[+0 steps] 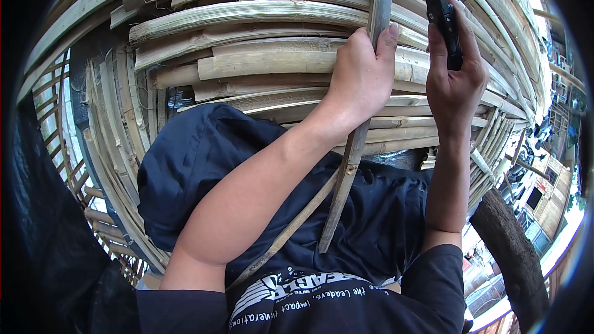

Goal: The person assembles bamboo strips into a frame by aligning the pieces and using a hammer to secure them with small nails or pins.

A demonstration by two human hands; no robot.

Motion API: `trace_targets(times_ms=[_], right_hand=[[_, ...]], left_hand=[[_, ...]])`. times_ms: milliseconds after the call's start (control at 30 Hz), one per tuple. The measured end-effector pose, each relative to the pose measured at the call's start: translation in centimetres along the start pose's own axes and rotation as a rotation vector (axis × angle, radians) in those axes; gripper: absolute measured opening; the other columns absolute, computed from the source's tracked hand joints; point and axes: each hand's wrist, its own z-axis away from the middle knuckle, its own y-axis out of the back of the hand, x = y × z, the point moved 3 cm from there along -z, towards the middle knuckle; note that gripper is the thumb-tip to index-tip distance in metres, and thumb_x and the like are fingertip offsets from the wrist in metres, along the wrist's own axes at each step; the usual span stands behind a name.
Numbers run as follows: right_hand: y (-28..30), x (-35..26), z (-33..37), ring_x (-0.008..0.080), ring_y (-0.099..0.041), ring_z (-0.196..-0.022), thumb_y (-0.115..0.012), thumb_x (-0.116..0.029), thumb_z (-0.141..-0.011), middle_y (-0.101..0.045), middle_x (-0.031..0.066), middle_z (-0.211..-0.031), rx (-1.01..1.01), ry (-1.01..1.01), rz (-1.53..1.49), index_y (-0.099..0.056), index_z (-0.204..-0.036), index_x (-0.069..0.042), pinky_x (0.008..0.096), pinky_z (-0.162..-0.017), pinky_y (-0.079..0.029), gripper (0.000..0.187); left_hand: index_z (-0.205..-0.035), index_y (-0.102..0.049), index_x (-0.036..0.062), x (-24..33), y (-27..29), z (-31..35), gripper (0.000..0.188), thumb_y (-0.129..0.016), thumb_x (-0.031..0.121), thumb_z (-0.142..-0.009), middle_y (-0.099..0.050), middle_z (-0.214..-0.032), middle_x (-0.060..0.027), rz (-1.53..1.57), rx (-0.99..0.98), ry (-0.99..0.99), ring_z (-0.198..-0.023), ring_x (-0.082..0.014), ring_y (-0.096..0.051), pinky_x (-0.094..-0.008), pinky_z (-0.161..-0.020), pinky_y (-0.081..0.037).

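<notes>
My left hand (364, 77) is wrapped round a long, narrow bamboo strip (346, 179). The strip runs from the top edge, across the split-bamboo slats (272, 62), down over my lap. At the upper right my right hand (458, 93) grips a short black hammer (436, 9), fingers along its handle. Its head points left, close to the upper part of the strip but apart from it. A second thin stick (288, 232) lies slantwise over my dark trousers, under my left forearm.
Split bamboo is stacked in rows under and around my hands. More bamboo pieces (114, 117) stand along the left, beside a slatted bamboo railing (59, 124). A thick dark log (510, 253) rises at the lower right, with a bamboo-walled hut (547, 188) beyond it.
</notes>
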Motion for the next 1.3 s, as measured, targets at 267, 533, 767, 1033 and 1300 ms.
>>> trace_targets(times_ms=[267,533,767,1033,1300], right_hand=[[-0.1,-0.6,0.0,0.018,-0.072,-0.08,-0.067,-0.009,-0.093,-0.073,0.0169,-0.096,-0.144,-0.018,0.109,-0.056,-0.14,-0.012,0.0316,-0.07,-0.054,0.049],[0.4,-0.4,0.2,0.0127,-0.067,-0.088,-0.062,-0.008,-0.099,-0.072,0.0125,-0.113,0.1,0.107,-0.074,-0.052,-0.145,-0.011,0.0278,-0.074,-0.054,0.047],[1.5,0.9,1.4,0.0052,-0.06,-0.074,-0.064,-0.009,-0.097,-0.071,0.0055,-0.089,0.178,-0.182,-0.336,-0.054,-0.144,-0.014,0.0227,-0.065,-0.052,0.049],[0.7,-0.5,-0.2,0.0077,-0.062,-0.078,-0.062,-0.01,-0.098,-0.072,0.0072,-0.093,0.002,-0.099,-0.115,-0.052,-0.146,-0.014,0.0252,-0.071,-0.052,0.049],[-0.5,0.3,-0.2,0.028,-0.075,-0.085,-0.067,-0.012,-0.093,-0.073,0.02,-0.091,-0.146,0.007,0.026,-0.054,-0.142,-0.015,0.0373,-0.072,-0.056,0.051]], left_hand=[[-0.095,-0.05,-0.0041,-0.3,0.1,-0.2,0.057,-0.045,0.052,-0.103,-0.048,-0.058,-0.0012,-0.003,0.028,-0.029,-0.043,-0.0112,-0.052,-0.028,-0.042,-0.046],[-0.091,-0.049,-0.0029,-0.2,0.0,-0.1,0.056,-0.045,0.051,-0.103,-0.048,-0.056,-0.002,-0.011,0.005,-0.02,-0.043,-0.0118,-0.054,-0.0282,-0.041,-0.045],[-0.088,-0.048,-0.0016,0.3,-0.1,0.0,0.049,-0.045,0.044,-0.105,-0.049,-0.056,-0.0028,-0.026,0.008,-0.004,-0.043,-0.0127,-0.054,-0.029,-0.04,-0.045],[-0.09,-0.049,-0.0025,0.4,0.3,-0.1,0.047,-0.046,0.042,-0.105,-0.049,-0.056,-0.0028,-0.031,0.016,-0.002,-0.043,-0.0124,-0.053,-0.0294,-0.041,-0.045],[-0.095,-0.051,-0.0068,0.2,0.4,-0.3,0.052,-0.045,0.044,-0.105,-0.049,-0.055,-0.0029,-0.063,0.031,-0.008,-0.043,-0.0125,-0.052,-0.0302,-0.042,-0.045]])
